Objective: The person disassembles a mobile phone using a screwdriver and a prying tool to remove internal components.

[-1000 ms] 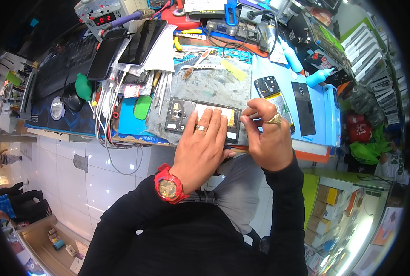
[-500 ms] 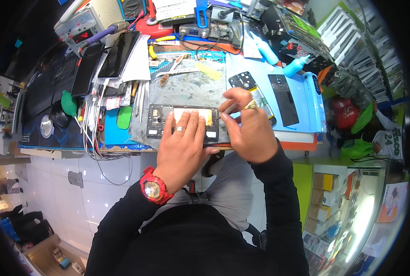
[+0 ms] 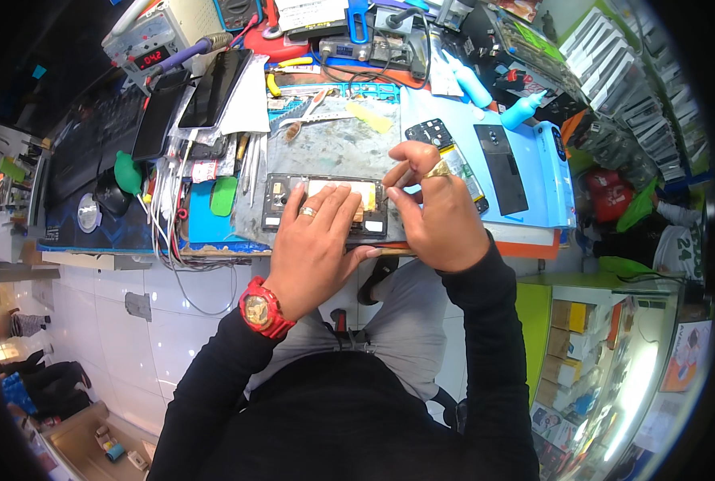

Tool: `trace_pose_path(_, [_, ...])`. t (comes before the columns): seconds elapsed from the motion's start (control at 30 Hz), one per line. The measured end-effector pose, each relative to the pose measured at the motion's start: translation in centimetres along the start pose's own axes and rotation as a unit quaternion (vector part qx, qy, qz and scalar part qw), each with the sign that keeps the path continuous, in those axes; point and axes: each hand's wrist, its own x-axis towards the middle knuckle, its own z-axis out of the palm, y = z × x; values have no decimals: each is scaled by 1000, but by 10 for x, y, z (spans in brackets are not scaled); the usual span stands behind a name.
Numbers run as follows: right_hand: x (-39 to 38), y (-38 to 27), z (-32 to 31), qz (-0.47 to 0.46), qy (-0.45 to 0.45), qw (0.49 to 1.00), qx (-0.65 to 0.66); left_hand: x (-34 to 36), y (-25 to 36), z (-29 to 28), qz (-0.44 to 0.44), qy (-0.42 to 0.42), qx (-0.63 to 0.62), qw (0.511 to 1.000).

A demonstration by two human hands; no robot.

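Note:
My left hand (image 3: 313, 248) lies with fingers stretched over an opened phone body (image 3: 275, 204) with a black frame and a light inner panel. Its thumb reaches down to the bench edge. My right hand (image 3: 433, 212) is pinched at the phone's right end, around what looks like a thin tool (image 3: 397, 181), largely hidden by the fingers. Both hands are over a grey work mat (image 3: 317, 152). Just beyond my right hand sit another opened phone (image 3: 428, 131) and a black rear panel (image 3: 502, 168) on a light blue mat (image 3: 538, 204).
Two dark phones (image 3: 213, 88) lie at the back left beside cables, tools and a green blower (image 3: 130, 172). A power supply (image 3: 145, 56) stands behind them. Blue bottles (image 3: 518, 112) stand at the right. People (image 3: 28, 377) are in the far left background.
The camera view has shifted, moving the bench leftward in the picture. My left fingers still rest on the phone, the thumb slightly more spread; my right hand keeps its pinch at the phone's end.

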Motion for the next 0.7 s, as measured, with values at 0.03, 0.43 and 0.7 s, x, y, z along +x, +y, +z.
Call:
trace_pose_path(0.03, [1, -1, -1, 6, -12, 999, 42, 0, -2, -1, 3, 6, -22, 1000])
trace_pose_path(0.43, [0, -7, 1, 82, -9, 991, -105, -1, -13, -7, -3, -1, -89, 996])
trace_pose_path(0.7, [1, 0, -1, 9, -17, 998, -62, -1, -13, -5, -12, 0, -88, 996])
